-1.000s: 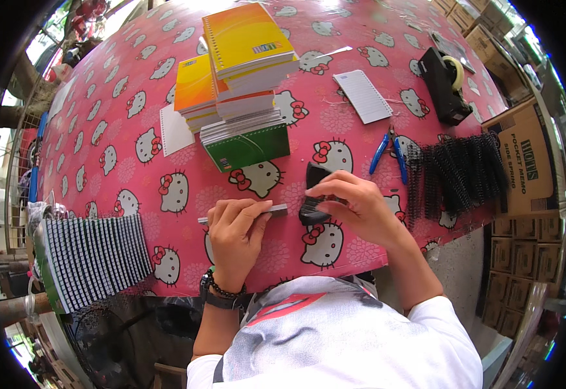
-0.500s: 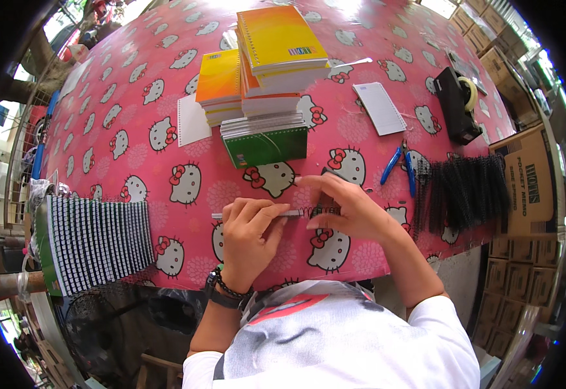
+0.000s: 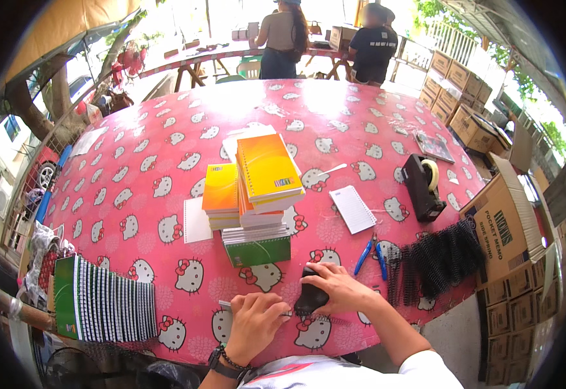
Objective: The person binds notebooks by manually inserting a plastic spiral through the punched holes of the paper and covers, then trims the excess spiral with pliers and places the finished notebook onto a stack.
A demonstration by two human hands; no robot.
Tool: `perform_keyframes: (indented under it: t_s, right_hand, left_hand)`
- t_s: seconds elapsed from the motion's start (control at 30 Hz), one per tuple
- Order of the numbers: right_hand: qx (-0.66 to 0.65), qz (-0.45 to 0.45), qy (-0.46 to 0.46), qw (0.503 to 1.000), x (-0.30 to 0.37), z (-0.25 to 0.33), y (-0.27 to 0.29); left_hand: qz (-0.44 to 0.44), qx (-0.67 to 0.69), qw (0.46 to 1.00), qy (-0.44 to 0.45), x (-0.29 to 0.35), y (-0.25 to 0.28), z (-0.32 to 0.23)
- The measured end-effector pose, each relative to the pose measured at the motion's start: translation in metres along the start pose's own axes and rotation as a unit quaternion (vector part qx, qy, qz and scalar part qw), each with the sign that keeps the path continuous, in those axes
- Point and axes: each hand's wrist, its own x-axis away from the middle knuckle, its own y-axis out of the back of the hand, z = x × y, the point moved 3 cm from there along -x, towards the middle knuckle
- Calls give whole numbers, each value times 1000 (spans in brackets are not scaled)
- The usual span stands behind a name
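Observation:
My left hand (image 3: 257, 324) pinches a thin notepad (image 3: 224, 304) held edge-on near the table's front. Most of the pad is hidden under the fingers. A black wire coil (image 3: 327, 319) runs out from the pad's right end, below my right hand (image 3: 341, 289). That hand is closed over a black rounded hand tool (image 3: 310, 298), whose lower end is at the coil. Whether they touch I cannot tell. Just beyond stands a stack of green notepads (image 3: 257, 251), with yellow-orange spiral notebooks (image 3: 269, 165) piled behind it.
A row of spiral-bound pads (image 3: 111, 305) stands at left. Blue-handled pliers (image 3: 365, 257), a white notepad (image 3: 353, 209), a black tape dispenser (image 3: 420, 188) and heaped black coils (image 3: 442, 259) are at right, beside cardboard boxes (image 3: 503, 223). Two people (image 3: 283, 39) are at a far table.
My view has tilted up, bringing the far table and people in. My right hand, earlier spread over the coil, now grips the black tool. The left keeps its hold on the pad.

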Motion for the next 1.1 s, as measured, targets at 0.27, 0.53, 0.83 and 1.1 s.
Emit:
perform_keyframes:
  t_s: [0.27,0.53,0.83,1.1]
  right_hand:
    - [-70,-96,0,993,-1,3,-4]
    - [-614,-2,133,778,-6,20,-9]
    - [-544,39,109,831,-21,34,-7]
    - [-557,64,63,826,-28,32,-10]
  left_hand:
    - [17,12,1000,-11,1,0,2]
    - [-24,13,999,26,10,10,24]
    - [-35,64,996,47,14,8,31]
    - [-62,80,992,72,17,7,30]
